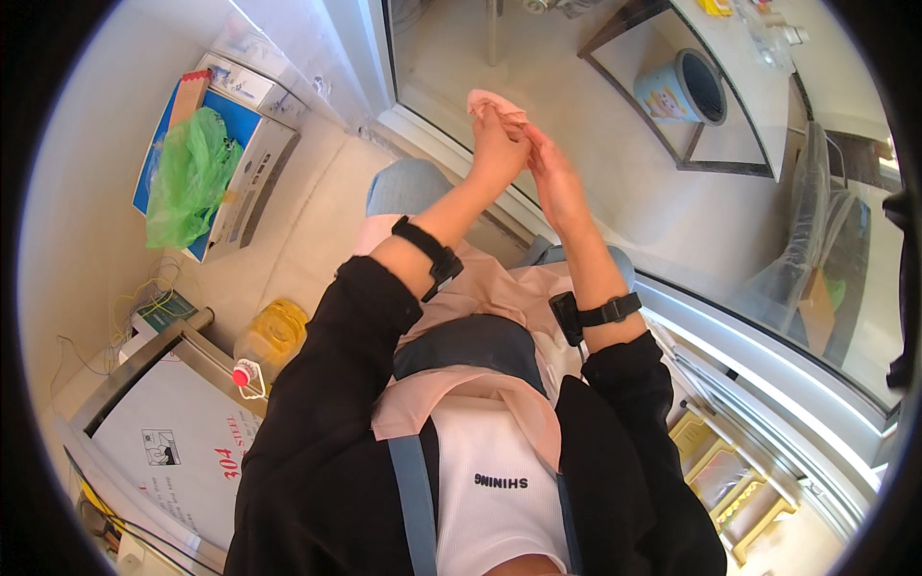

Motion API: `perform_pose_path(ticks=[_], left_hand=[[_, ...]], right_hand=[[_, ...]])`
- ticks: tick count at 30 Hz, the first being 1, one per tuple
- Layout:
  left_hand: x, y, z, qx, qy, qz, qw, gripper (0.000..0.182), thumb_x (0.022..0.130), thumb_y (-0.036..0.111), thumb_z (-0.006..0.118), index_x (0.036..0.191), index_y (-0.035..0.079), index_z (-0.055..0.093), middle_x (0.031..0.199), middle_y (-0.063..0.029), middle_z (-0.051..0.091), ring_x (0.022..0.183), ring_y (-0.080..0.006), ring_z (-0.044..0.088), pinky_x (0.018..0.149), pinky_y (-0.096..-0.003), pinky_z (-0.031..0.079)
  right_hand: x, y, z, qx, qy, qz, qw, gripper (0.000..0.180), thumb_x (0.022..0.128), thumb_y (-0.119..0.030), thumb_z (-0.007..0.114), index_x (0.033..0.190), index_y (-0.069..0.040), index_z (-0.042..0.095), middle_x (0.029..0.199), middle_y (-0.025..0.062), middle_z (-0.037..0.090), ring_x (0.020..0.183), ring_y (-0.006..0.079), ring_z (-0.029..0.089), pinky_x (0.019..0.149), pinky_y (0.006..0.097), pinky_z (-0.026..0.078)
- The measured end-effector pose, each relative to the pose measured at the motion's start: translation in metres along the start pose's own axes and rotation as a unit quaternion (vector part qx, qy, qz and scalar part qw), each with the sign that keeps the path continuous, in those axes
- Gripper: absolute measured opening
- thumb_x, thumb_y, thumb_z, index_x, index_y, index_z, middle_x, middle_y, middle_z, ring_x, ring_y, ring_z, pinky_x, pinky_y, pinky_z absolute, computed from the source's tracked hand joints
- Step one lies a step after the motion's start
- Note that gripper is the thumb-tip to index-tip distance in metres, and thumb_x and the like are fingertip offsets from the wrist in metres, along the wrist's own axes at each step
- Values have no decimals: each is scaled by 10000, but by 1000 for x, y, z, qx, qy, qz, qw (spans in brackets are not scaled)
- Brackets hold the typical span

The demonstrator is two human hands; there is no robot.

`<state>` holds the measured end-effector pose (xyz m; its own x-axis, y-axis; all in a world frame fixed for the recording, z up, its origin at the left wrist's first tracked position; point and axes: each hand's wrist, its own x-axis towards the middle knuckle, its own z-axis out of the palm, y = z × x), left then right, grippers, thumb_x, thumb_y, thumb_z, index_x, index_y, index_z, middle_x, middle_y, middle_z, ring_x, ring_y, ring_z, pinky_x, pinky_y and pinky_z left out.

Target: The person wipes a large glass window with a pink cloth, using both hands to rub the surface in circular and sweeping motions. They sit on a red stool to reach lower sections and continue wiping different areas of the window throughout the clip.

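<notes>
A folded pink cloth (497, 105) is gripped in my left hand (498, 153), at the upper middle of the view in front of the glass pane (439, 65). My right hand (558, 180) is beside it, fingers stretched and its fingertips against the left hand near the cloth's edge. Whether the right fingers also pinch the cloth is hidden. Below both hands run the white frame (439, 140) of the pane and my knees in blue jeans (407, 186). A pink apron (468, 281) covers my lap.
At left, a green plastic bag (191, 180) lies on an open carton (248, 191). A bottle of yellow oil (274, 327) stands beside a metal-rimmed panel (173, 432). Behind the glass are a blue bin (663, 90) and a dark-framed table (763, 115). Yellow plastic pieces (727, 475) lie at lower right.
</notes>
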<state>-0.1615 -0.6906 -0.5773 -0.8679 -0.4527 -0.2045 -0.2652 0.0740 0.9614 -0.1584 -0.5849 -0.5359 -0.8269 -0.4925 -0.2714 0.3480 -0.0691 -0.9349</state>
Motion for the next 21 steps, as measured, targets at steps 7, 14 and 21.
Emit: perform_pose_path(ticks=[7, 14, 21], left_hand=[[31, -19, -6, -225, 26, -165, 960, 507, 759, 40, 622, 1211, -40, 406, 1109, -160, 537, 991, -232, 564, 810, -315, 480], [25, 9, -30, -167, 150, 15, 974, 582, 737, 53, 678, 1240, -61, 407, 1183, -175, 488, 1061, -257, 547, 899, -323, 441], [44, -4, -38, -189, 98, -46, 976, 595, 755, 86, 673, 1261, -53, 393, 1194, -195, 499, 1077, -273, 541, 903, -337, 440]], right_hand=[[-8, 8, -12, -37, 36, 88, 995, 510, 997, -340, 390, 1365, 14, 378, 1421, 139, 370, 1345, 240, 302, 1099, 389, 236], [-3, 4, -3, -20, 34, 94, 995, 523, 987, -334, 425, 1377, 9, 361, 1451, 120, 334, 1364, 251, 272, 1089, 420, 262], [27, 15, 9, 30, 15, 122, 992, 572, 982, -274, 438, 1438, 10, 237, 1501, 103, 248, 1391, 234, 219, 1078, 421, 281]])
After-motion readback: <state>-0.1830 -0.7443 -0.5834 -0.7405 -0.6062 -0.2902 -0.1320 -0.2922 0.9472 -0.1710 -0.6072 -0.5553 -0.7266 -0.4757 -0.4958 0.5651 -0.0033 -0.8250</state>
